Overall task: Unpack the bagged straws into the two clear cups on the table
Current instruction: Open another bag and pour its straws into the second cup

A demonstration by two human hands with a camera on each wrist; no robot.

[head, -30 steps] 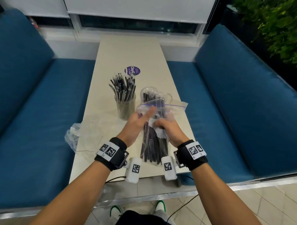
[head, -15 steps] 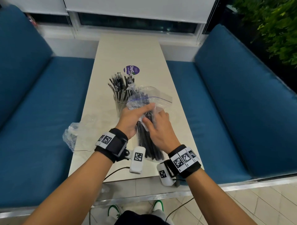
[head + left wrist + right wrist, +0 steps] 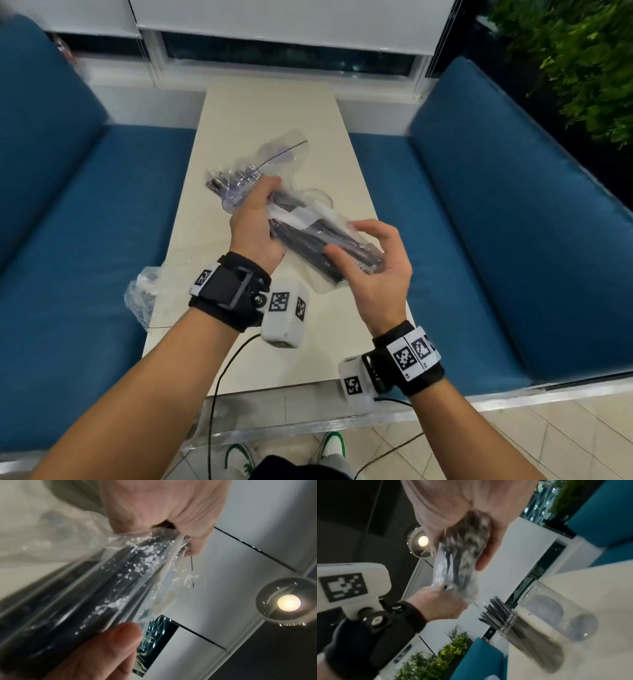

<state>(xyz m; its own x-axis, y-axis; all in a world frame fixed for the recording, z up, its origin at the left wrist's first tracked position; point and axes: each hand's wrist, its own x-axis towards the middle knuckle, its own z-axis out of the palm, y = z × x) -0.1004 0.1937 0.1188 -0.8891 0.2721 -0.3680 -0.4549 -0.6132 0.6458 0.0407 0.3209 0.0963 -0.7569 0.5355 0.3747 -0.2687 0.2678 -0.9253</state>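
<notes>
A clear zip bag of black straws (image 3: 308, 236) lies slantwise above the table (image 3: 267, 113), its mouth pointing far left. My left hand (image 3: 253, 219) grips the bag near its upper half. My right hand (image 3: 373, 270), palm up, curls its thumb and fingers round the bag's bottom end. In the right wrist view the bag (image 3: 457, 561) runs from my right hand to my left hand (image 3: 440, 605). Beyond them stand a clear cup full of black straws (image 3: 522, 626) and an empty clear cup (image 3: 556, 608). From the head, only the empty cup's rim (image 3: 322, 197) shows behind the bag.
A crumpled empty plastic bag (image 3: 144, 298) hangs over the table's left edge. Blue cushioned benches (image 3: 85, 240) (image 3: 496, 222) flank the narrow table. A black cable (image 3: 219, 377) trails from my left wrist over the near edge.
The bag has tipped from upright to slanting, mouth toward the far left. My right hand has slid down to its bottom end and turned palm up. My left hand still grips it.
</notes>
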